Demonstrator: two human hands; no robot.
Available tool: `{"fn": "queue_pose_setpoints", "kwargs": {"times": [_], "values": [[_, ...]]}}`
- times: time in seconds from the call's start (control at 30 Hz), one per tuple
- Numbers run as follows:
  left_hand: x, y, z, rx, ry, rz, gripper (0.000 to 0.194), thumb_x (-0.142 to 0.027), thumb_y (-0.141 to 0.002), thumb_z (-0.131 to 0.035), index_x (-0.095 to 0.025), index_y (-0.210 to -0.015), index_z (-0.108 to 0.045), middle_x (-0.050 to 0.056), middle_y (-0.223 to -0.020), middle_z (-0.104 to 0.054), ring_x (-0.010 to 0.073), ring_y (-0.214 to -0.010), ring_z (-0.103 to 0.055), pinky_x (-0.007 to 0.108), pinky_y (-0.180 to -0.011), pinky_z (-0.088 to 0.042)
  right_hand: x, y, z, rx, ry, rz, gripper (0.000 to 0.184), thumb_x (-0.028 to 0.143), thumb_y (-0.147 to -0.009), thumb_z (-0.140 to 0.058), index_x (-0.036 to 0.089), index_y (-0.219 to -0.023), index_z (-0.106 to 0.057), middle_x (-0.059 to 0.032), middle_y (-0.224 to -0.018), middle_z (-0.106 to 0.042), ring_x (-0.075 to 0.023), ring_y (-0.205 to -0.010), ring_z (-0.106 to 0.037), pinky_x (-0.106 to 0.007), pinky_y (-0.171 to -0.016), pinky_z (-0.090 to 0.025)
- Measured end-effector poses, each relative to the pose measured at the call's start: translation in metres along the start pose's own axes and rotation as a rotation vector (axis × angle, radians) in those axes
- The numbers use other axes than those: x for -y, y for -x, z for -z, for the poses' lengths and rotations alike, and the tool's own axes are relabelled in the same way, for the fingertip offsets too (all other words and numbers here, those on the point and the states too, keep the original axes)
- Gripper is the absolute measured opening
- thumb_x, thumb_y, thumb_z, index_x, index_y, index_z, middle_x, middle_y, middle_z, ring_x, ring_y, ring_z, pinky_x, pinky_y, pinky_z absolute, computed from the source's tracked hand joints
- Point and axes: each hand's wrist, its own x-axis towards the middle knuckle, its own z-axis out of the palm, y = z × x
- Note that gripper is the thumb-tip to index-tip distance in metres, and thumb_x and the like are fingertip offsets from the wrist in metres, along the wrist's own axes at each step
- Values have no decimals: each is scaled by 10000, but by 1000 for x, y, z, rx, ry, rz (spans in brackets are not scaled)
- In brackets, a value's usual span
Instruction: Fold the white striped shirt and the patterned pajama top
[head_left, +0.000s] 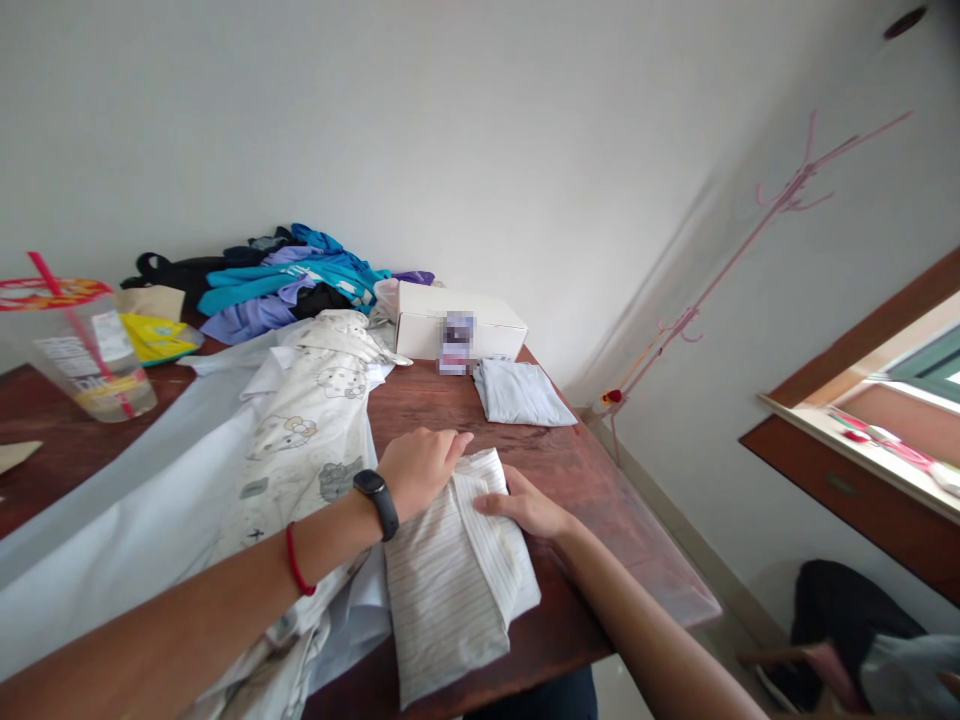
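A white garment with thin stripes (pixel 442 590) is folded into a flat bundle near the front edge of the table. My left hand (pixel 420 470), with a black band on its wrist, is closed at the bundle's upper left edge; its fingertips are partly hidden. My right hand (pixel 529 505) pinches the upper right side, thumb on top and fingers out of sight beneath the fabric. Just left of the bundle lies a long white cloth with cartoon cat prints (pixel 296 430), spread over a plain white cloth (pixel 127 530).
Beyond my hands, a folded pale grey cloth (pixel 521 390) lies beside a white box (pixel 480 315). Blue, purple and black clothes (pixel 292 275) are heaped against the wall. At left stands a plastic cup with a red straw (pixel 97 365). A pink coat rack (pixel 720 270) leans at right.
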Motion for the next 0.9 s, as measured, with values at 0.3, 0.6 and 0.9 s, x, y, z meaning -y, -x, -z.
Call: {"fn": "queue_pose_setpoints", "kwargs": {"times": [0.3, 0.6, 0.9], "values": [[-10, 7, -8, 39, -25, -19, 664, -520, -1062, -251, -201, -826, -783, 138, -854, -776, 334, -832, -744, 369, -674, -485, -3, 0, -5, 107, 49, -4, 447, 383, -771, -838, 173, -1138, -694, -51, -1056, -738, -229, -956, -684, -374, -887, -530], [-10, 7, -17, 16, -123, -97, 617, -466, -1064, -284, -193, -800, -770, 145, -823, -766, 337, -755, -737, 370, -631, -475, 1, 0, -10, 143, 103, -23, 504, 441, -751, -855, 164, -1137, -689, -69, -1064, -743, -259, -1001, -690, -407, -915, -534], [40, -25, -21, -378, 712, -6, 418, -508, -1032, -342, -214, -885, -600, 31, -739, -686, 201, -723, -659, 304, -723, -488, 25, 13, 21, -104, 11, 2, 526, 387, -743, -859, 173, -1189, -679, -99, -1100, -757, -283, -967, -726, -441, -913, -562]]}}
